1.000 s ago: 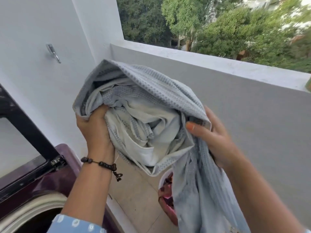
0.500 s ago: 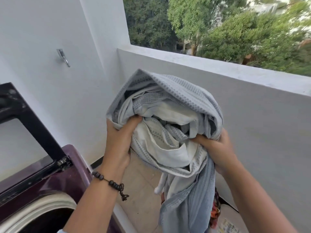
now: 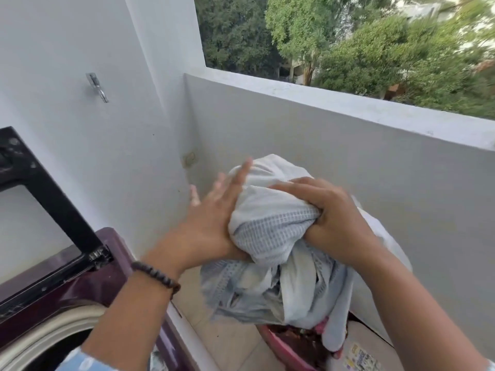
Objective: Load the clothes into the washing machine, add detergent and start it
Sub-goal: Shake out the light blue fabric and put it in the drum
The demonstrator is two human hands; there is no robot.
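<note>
Head view shows a person on a balcony holding a bundle of pale blue-grey cloth (image 3: 270,228) in the air, between the open washing machine (image 3: 88,279) at the lower left and a pink basket (image 3: 284,346) on the floor at the lower right. The right hand (image 3: 329,212) grips the bundle from the top and side; its fingers (image 3: 297,183) are curled and pressed into the fabric. The left hand (image 3: 214,223) lies against the left side of the bundle with its fingers straight and spread, so it supports and shapes the cloth but does not pinch it. I think the cloth is gathered into a ball like this so that no loose end drags or catches when it goes through the round opening. Some folds hang below the hands, just above the basket, where other coloured laundry is visible. The black lid (image 3: 45,199) of the machine stands raised, and the drum (image 3: 40,352) rim shows beneath the left forearm. Loading seems to be in progress; detergent and start are not yet done. A metal hook (image 3: 97,87) is fixed on the white wall.
</note>
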